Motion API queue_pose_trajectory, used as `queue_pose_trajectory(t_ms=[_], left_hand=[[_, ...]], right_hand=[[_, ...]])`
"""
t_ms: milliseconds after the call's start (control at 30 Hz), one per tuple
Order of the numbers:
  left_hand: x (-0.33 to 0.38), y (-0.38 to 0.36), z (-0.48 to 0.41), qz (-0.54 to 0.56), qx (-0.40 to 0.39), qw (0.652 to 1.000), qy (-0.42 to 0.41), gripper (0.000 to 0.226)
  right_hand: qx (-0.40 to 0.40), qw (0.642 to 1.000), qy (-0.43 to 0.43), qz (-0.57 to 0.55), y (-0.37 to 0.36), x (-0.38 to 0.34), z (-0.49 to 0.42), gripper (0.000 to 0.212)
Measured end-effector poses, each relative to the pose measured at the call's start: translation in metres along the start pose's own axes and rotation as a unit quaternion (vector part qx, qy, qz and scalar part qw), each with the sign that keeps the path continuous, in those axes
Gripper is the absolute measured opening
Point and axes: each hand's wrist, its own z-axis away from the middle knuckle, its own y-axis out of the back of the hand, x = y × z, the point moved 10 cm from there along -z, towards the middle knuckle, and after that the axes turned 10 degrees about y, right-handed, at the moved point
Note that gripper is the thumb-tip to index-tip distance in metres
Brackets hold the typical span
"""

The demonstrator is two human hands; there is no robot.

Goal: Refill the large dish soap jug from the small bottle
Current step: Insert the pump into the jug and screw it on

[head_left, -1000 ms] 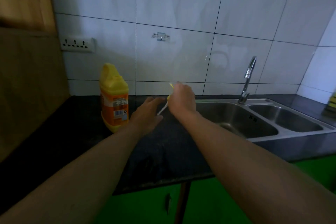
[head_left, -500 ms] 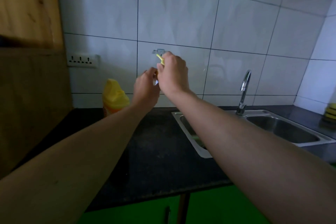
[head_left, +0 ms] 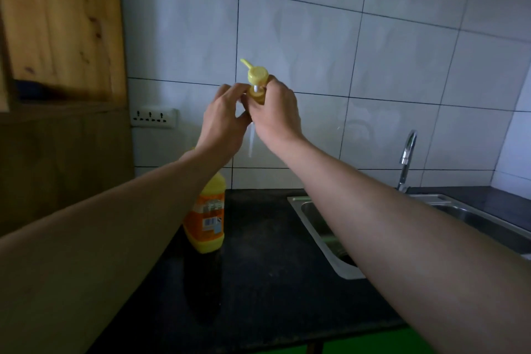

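A yellow pump dispenser head (head_left: pixel 257 75) with a thin clear tube (head_left: pixel 250 141) hanging below it is held up in front of the tiled wall. My right hand (head_left: pixel 277 116) grips its collar from the right. My left hand (head_left: pixel 224 121) pinches the same collar from the left, fingers curled around it. The large yellow and orange dish soap jug (head_left: pixel 205 221) stands upright on the black counter (head_left: pixel 258 273) below the hands, its top hidden behind my left forearm. No small bottle is in view.
A steel sink (head_left: pixel 311 220) is set into the counter at the right, with a chrome faucet (head_left: pixel 406 158) behind it. A white socket strip (head_left: pixel 153 117) is on the wall. A wooden cabinet (head_left: pixel 57 23) fills the upper left.
Both hands have risen from counter level to chest height in front of the wall, carrying the pump. Its yellow head and hanging tube now show clearly.
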Motion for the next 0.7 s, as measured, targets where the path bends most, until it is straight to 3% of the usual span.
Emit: queue_pose_trajectory(t_ms=[167, 333, 467, 700], left_hand=[[-0.023, 0.014, -0.014, -0.070, 0.024, 0.997, 0.025, 0.052], [-0.101, 0.018, -0.012, -0.176, -0.015, 0.975, 0.137, 0.045], [-0.168, 0.015, 0.008, -0.175, -0.060, 0.946, 0.266, 0.046], [-0.199, -0.013, 0.030, -0.208, -0.149, 0.920, 0.296, 0.106]], right_hand=[[0.034, 0.998, 0.060, 0.001, -0.002, -0.021, -0.019, 0.024], [0.058, 0.995, 0.063, -0.046, -0.008, -0.029, -0.031, 0.029], [0.058, 0.994, 0.077, -0.060, -0.018, -0.034, -0.035, 0.030], [0.010, 0.995, 0.093, -0.043, -0.038, -0.036, -0.041, 0.021]])
